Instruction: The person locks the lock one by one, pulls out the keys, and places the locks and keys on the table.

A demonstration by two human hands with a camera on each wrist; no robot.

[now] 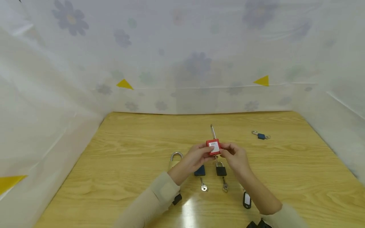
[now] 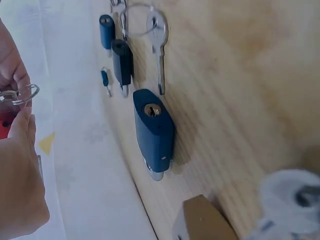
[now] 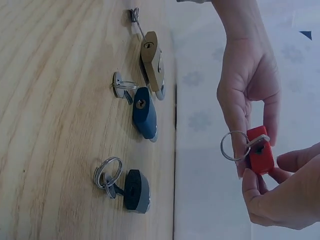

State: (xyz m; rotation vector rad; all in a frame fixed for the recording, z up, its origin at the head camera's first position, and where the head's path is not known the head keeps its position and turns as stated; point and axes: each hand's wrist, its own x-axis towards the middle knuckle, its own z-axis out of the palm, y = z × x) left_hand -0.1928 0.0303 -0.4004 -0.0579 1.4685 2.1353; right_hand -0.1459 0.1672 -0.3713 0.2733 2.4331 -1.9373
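A red padlock (image 1: pixel 213 147) with a white label is raised above the table, its metal shackle (image 1: pixel 213 131) pointing up and away. My left hand (image 1: pixel 196 156) grips its left side, thumb across the label. Fingers of my right hand (image 1: pixel 235 156) pinch its right edge. In the right wrist view a key (image 3: pixel 259 142) with a ring (image 3: pixel 223 150) sits at the red padlock's keyhole end. Below the hands lie a blue padlock (image 1: pixel 199 171) and a black padlock (image 1: pixel 221 171), each with a key near its bottom. The left forearm partly covers a brass padlock (image 1: pixel 173 164).
A small blue padlock (image 1: pixel 260 136) with its key lies farther back on the right, its shackle looking open. A black key tag (image 1: pixel 246 200) lies by the right forearm. Dark objects (image 1: pixel 177 199) show beside the left sleeve. A patterned white curtain (image 1: pixel 196 47) surrounds the wooden table (image 1: pixel 137 136).
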